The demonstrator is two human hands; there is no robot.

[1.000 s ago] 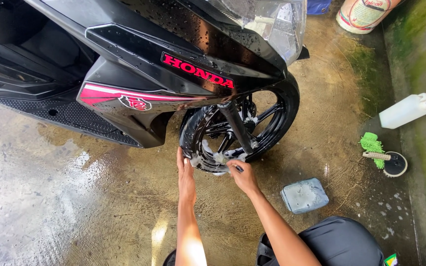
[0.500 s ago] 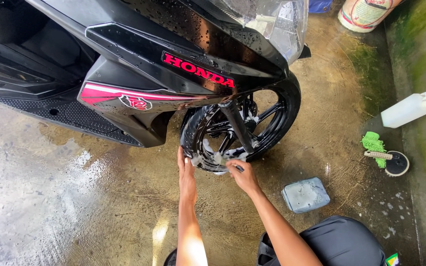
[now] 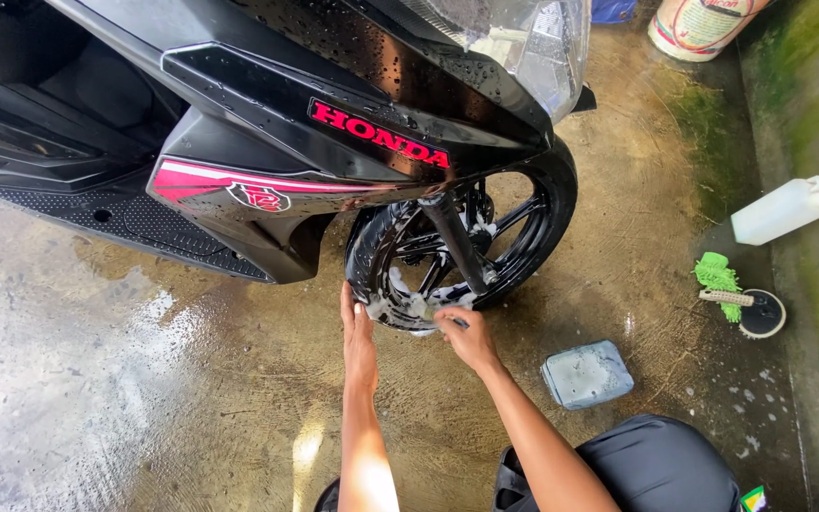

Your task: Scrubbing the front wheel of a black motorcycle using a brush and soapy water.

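A black scooter with red trim stands on wet concrete, its front wheel (image 3: 523, 237) turned toward me and soapy near the bottom. My left hand (image 3: 357, 332) lies flat against the lower left of the tyre. My right hand (image 3: 464, 334) is closed around a small dark-handled brush, pressed to the foamy lower rim; most of the brush is hidden by my fingers. Black spokes and the fork leg (image 3: 457, 242) show above both hands.
A grey sponge block (image 3: 587, 373) lies on the floor right of my right arm. Farther right are a green wash mitt (image 3: 718, 277), a round brush (image 3: 755, 311), a white jug (image 3: 781, 210) and a bucket (image 3: 699, 24). My dark-clad knee (image 3: 656, 465) is at bottom right.
My right hand has shifted slightly along the lower rim while scrubbing. My left hand stays on the tyre.
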